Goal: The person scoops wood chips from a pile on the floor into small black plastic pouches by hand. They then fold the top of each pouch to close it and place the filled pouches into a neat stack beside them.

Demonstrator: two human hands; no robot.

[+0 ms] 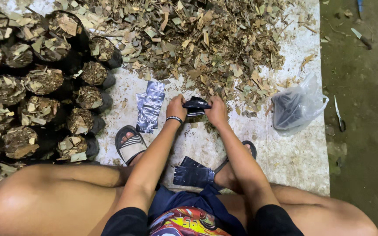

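Nearest the person, flat black bags (193, 175) lie between the sandalled feet. Beyond them, the left hand (176, 108) and right hand (216, 110) each pinch an edge of a small glossy black bag (196, 105), just short of the dry leaf pile (197, 39).

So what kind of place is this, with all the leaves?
Probably a plant-nursery work spot on the ground. A pile of dry chopped leaves lies on a white sheet, rows of filled black bags stand beside it, and both hands hold an empty black bag.
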